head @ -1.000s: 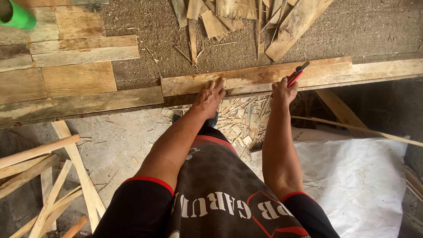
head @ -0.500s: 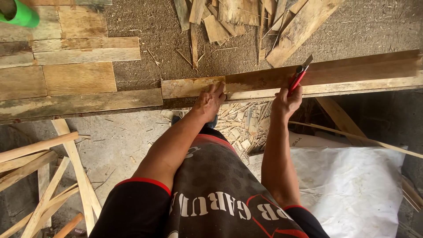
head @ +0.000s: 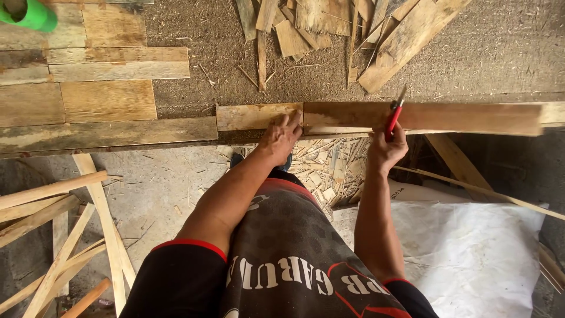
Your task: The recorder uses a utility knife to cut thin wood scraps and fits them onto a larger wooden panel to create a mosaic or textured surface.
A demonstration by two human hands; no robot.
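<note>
The left hand [head: 281,138] presses flat, fingers spread, on a short board [head: 256,116] at the bench [head: 106,135] edge. The right hand [head: 385,150], closed around a red pencil [head: 394,115], steadies the long plank [head: 424,116]. Marking seems underway; it calls for aligned ends.

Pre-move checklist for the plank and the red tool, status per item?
1. Left hand pressing on the plank: ok.
2. Right hand gripping the red-handled tool: ok.
3. Tool tip touching the plank face: cannot tell.
4. Plank butted end to end against the short board: ok.
5. Left fingers away from the tool: ok.
6. Plank's right end supported: cannot tell.
</note>
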